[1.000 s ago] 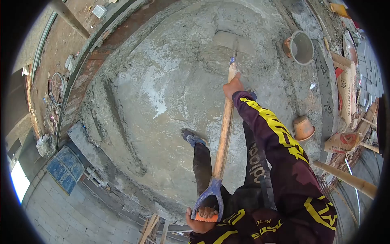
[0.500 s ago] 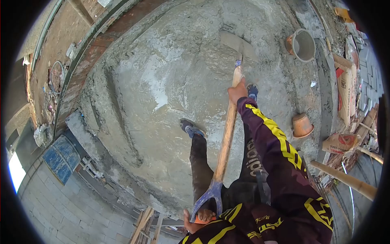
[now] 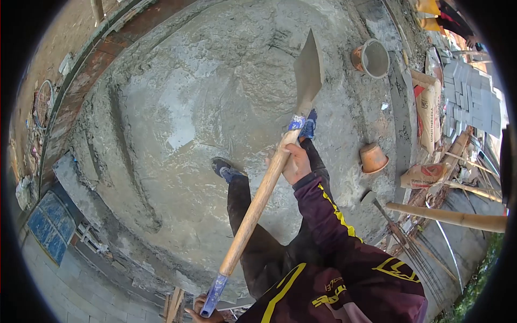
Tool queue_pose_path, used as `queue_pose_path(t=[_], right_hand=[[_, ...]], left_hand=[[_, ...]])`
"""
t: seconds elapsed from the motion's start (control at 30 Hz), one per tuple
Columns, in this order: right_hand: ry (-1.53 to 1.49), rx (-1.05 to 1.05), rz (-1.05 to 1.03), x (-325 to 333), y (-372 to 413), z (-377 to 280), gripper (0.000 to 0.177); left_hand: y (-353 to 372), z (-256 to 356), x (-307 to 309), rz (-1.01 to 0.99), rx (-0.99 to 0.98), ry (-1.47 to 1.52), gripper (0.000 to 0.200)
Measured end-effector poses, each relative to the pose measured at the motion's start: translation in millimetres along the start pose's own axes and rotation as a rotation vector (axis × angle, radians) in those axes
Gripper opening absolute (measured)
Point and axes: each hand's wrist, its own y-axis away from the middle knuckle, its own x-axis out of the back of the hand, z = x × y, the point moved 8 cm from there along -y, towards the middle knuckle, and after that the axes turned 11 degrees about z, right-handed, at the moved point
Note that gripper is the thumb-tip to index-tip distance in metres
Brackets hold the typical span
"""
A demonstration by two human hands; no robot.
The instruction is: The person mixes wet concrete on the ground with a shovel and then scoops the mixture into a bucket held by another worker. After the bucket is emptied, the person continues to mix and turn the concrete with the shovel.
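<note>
Lifted since a second before, the shovel (image 3: 257, 200) no longer had its blade (image 3: 307, 65) flat in the mix. The blade now stood edge-on in the air, and the right hand (image 3: 297, 163) had slid back down the shaft toward the body.

Below lay the wet mortar (image 3: 188, 107), a broad grey mound, rough and glistening, ridged along its left flank and bounded by a curved brick kerb (image 3: 81, 91). Grey block paving (image 3: 64, 285) ran beyond it, in an open building yard.

The shovel's long axis ran from the blue grip at the lower frame edge up and to the right, with the blade ahead of both hands and over the far part of the mound. The right hand was the nearer to the blade, clenched around the wooden shaft about two thirds of the way up. The left hand (image 3: 200, 315) met the grip, but the frame cut it off, so its hold could not be told.

Cement sacks (image 3: 428, 116) lay to the right, then a bucket (image 3: 371, 58), and an upturned orange pot (image 3: 372, 158).
</note>
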Motion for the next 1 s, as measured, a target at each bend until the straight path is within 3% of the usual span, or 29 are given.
queue_pose_path(t=[0.03,0.1,0.13,0.23,0.27,0.33,0.4,0.5,0.6,0.67,0.7,0.73,0.77,0.8,0.87,0.9,0.97,1.0], right_hand=[[0.081,0.093,0.123,1.6,-6.7,2.8,0.04],[0.24,0.241,0.369,8.9,-25.4,24.7,0.029],[0.167,0.157,0.303,12.6,-33.7,51.3,0.024],[-0.083,-0.168,-0.03,13.4,-83.5,146.0,0.012],[-0.095,-0.233,-0.064,15.6,-77.7,180.5,0.014],[-0.093,-0.367,-0.102,13.2,-76.3,251.0,0.018],[0.007,-0.622,0.131,38.3,-74.3,335.1,0.016],[0.189,-0.803,0.347,79.5,-83.9,442.5,0.022],[0.241,-0.801,0.467,97.2,-113.9,465.3,0.027],[0.293,-0.679,0.478,101.2,-159.3,435.3,0.027],[0.391,-0.643,0.541,107.4,-191.9,410.6,0.026],[0.354,-0.585,0.447,104.5,-233.0,373.3,0.024],[0.355,-0.49,0.485,104.5,-275.0,331.5,0.023],[0.306,-0.485,0.465,110.7,-321.3,295.9,0.02],[0.386,-0.328,0.477,87.4,-344.8,205.7,0.02],[0.35,-0.297,0.355,90.4,-358.7,188.2,0.021],[0.355,-0.298,0.343,97.4,-348.6,167.0,0.023],[0.354,-0.321,0.341,99.4,-334.9,170.2,0.024]], left_hand=[[-9.6,-4.4,40.4,0.184,-0.004,-0.173,0.038],[-39.0,-11.1,24.3,0.247,0.079,-0.437,0.048],[-47.9,-5.0,18.4,0.295,0.113,-0.575,0.054],[-82.9,-19.9,75.5,0.479,0.383,-0.294,0.051],[-85.9,-15.9,114.8,0.683,0.43,-0.287,0.054],[-89.4,14.9,176.2,0.994,0.058,-0.698,0.056],[-90.5,27.6,261.7,1.132,0.003,-0.82,0.059],[-85.8,10.0,365.4,0.998,0.134,-0.103,0.037],[-94.8,6.1,299.6,1.378,-0.066,-0.81,0.062],[-138.9,-50.4,295.2,1.215,0.04,-0.677,0.062],[-158.5,-84.6,239.7,1.238,0.069,-0.656,0.061],[-181.4,-122.9,211.3,1.188,0.023,-0.692,0.059],[-200.5,-171.5,163.2,1.092,0.127,-0.55,0.06],[-210.1,-198.8,98.2,1.168,0.078,-0.659,0.058],[-215.0,-266.5,64.4,1.158,0.183,-0.579,0.058],[-203.9,-278.0,47.7,1.133,0.205,-0.522,0.059],[-173.3,-283.0,37.7,1.095,0.212,-0.454,0.062],[-144.5,-267.7,22.7,1.252,0.192,-0.52,0.061]])
